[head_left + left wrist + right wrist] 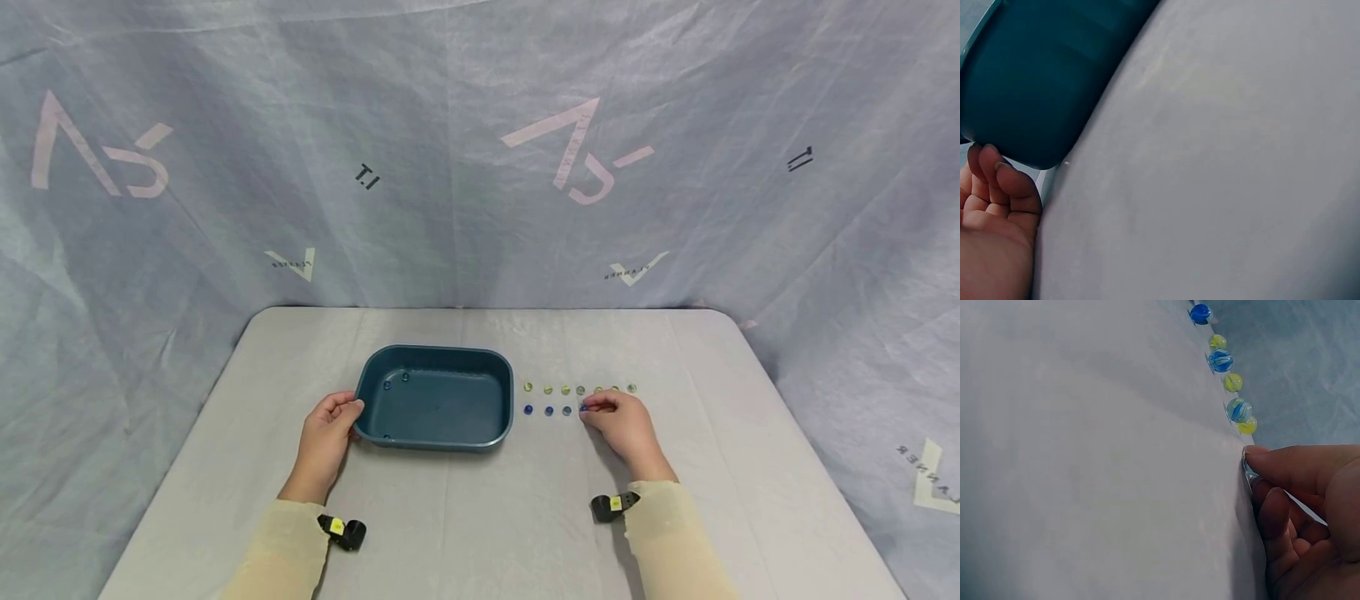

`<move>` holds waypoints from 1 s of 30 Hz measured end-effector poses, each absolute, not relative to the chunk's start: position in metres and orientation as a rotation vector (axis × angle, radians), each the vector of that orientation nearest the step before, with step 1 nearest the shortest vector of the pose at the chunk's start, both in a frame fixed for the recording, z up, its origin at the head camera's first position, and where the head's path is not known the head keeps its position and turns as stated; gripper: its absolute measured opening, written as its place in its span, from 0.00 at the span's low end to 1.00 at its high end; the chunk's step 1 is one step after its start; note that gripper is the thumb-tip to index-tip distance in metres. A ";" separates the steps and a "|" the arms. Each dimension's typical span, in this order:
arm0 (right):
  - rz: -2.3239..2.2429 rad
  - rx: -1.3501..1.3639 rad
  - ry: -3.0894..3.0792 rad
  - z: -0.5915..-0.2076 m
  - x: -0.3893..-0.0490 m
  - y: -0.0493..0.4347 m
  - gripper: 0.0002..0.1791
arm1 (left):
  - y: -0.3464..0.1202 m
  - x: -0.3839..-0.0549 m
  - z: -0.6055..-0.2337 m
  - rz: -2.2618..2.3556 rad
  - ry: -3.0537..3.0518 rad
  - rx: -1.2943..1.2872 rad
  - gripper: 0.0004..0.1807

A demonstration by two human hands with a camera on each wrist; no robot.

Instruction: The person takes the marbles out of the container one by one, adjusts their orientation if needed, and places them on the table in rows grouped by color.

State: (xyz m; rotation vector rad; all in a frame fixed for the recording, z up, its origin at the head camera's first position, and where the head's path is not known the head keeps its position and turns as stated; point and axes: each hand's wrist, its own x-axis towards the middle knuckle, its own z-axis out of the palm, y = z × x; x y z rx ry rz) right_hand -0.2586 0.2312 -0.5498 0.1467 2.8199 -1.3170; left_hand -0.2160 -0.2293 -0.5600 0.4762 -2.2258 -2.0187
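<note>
A dark teal plastic basin (438, 443) stands on the table with a few small marbles (387, 385) inside, near its left side. My left hand (326, 435) holds the basin's left wall, thumb at the rim; in the left wrist view the curled fingers (1015, 181) meet its outer side. To the right of the basin lie two rows of glass marbles: yellow-green ones (548, 389) behind, blue ones (549, 411) in front. At the right end of the blue row, my right hand (621, 423) pinches a blue marble (583, 407) between thumb and fingers, mostly hidden by them.
A pale cloth covers the table (465, 525). Grey-blue fabric (450, 167) with printed marks hangs behind and at both sides. Each wrist carries a small black camera (351, 534) near the cream sleeve (288, 546).
</note>
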 end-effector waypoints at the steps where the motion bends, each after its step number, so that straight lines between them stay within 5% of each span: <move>1: -1.322 0.148 2.817 -0.550 -0.259 0.232 0.08 | -0.229 -0.216 -0.560 -2.015 -2.223 0.472 0.18; 19: -1.623 0.263 2.618 -0.541 -0.255 0.240 0.15 | -0.228 -0.217 -0.559 -2.024 -2.219 0.469 0.18; 30: -1.809 -0.007 2.589 -0.516 -0.256 0.198 0.14 | -0.230 -0.218 -0.560 -2.026 -2.229 0.474 0.19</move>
